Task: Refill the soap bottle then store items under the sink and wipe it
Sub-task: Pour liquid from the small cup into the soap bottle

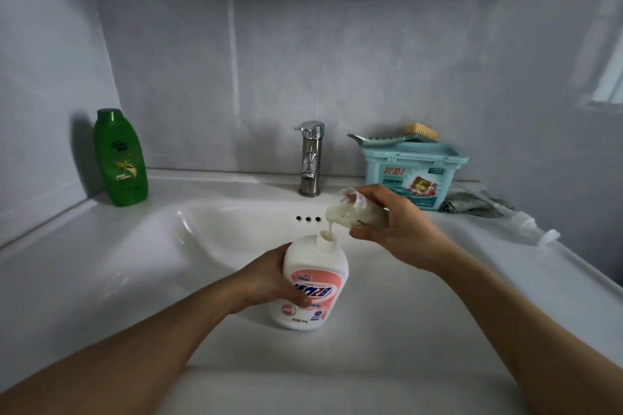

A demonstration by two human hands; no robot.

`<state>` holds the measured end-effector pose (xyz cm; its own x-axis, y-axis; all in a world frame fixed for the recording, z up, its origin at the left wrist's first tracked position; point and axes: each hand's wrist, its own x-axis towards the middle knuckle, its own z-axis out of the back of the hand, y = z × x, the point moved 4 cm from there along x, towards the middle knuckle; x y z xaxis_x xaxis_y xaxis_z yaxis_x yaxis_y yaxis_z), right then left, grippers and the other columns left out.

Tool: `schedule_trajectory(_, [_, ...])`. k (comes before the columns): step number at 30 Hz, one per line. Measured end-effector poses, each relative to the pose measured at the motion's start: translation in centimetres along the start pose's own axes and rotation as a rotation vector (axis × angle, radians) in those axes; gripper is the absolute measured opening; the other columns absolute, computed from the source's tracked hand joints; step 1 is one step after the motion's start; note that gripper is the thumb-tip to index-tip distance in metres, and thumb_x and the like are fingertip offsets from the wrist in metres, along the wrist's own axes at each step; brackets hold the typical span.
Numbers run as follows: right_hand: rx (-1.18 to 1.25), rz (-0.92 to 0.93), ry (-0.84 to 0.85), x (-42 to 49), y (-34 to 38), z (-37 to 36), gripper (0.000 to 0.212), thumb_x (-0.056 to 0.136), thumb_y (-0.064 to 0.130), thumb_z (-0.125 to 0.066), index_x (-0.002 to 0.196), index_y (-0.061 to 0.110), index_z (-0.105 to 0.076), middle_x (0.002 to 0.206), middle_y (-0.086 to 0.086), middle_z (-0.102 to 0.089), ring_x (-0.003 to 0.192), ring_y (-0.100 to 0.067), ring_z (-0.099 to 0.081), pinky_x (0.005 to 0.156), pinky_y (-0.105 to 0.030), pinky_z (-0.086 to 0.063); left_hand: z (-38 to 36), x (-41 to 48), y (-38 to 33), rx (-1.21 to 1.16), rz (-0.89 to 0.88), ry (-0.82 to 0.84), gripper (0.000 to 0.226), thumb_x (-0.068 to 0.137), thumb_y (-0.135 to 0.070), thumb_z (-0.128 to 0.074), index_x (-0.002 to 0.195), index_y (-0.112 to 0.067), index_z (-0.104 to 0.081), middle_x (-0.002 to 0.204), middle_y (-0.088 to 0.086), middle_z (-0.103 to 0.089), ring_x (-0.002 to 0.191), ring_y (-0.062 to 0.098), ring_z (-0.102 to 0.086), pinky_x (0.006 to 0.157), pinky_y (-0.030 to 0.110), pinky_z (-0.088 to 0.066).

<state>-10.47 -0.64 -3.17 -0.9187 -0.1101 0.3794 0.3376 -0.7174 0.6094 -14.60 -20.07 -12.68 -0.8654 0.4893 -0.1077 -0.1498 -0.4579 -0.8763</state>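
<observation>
A white soap bottle (312,283) with a pink label stands upright in the white sink (209,229), its neck uncapped. My left hand (269,280) grips its side. My right hand (394,229) holds a clear plastic cup (350,210) tipped over the bottle's neck, and a stream of creamy white soap (329,227) runs from the cup into the opening. The bottle's white pump head (526,224) lies on the counter at the right.
A green bottle (120,158) stands at the back left of the counter. A steel tap (310,158) rises behind the basin. At the back right sits a teal box (414,172) with a brush (421,131) on top, and a grey-green cloth (472,204) beside it.
</observation>
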Motion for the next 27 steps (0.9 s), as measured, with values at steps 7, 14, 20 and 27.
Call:
schedule_trajectory(7, [0.009,-0.005,0.005,0.03,-0.08,-0.04,0.055,0.077,0.021,-0.074,0.125,0.026,-0.048,0.11,0.01,-0.053,0.095,-0.006,-0.053,0.076,-0.014,-0.045,0.0,0.07,0.0,-0.009,0.0,0.006,0.068,0.06,-0.002,-0.086,0.116,-0.029,-0.058,0.105,-0.005,-0.073,0.102,0.015,-0.067,0.092,0.038,-0.054])
schedule_trajectory(14, [-0.01,0.015,0.007,-0.11,0.23,0.0,0.054,0.077,0.02,-0.074,0.124,0.024,-0.048,0.109,0.009,-0.053,0.094,-0.007,-0.053,0.08,-0.019,-0.047,-0.06,-0.01,-0.06,-0.024,-0.013,0.003,0.065,0.061,0.002,-0.085,0.114,-0.025,-0.059,0.103,-0.004,-0.074,0.098,0.014,-0.068,0.088,0.033,-0.055])
schedule_trajectory(20, [-0.006,0.005,0.009,-0.11,0.22,0.0,0.055,0.077,0.02,-0.074,0.125,0.024,-0.048,0.11,0.008,-0.053,0.096,-0.009,-0.053,0.079,-0.018,-0.046,-0.06,0.05,-0.02,-0.037,-0.013,0.003,0.066,0.061,0.003,-0.085,0.115,-0.025,-0.059,0.104,-0.003,-0.074,0.099,0.015,-0.068,0.09,0.035,-0.055])
schedule_trajectory(27, [-0.013,0.005,0.008,-0.15,0.23,0.03,0.055,0.077,0.02,-0.074,0.125,0.025,-0.048,0.11,0.008,-0.054,0.096,-0.009,-0.053,0.08,-0.019,-0.046,-0.03,-0.04,-0.14,-0.03,-0.006,0.003,0.066,0.061,0.0,-0.085,0.115,-0.026,-0.059,0.104,-0.005,-0.073,0.099,0.013,-0.068,0.088,0.033,-0.055])
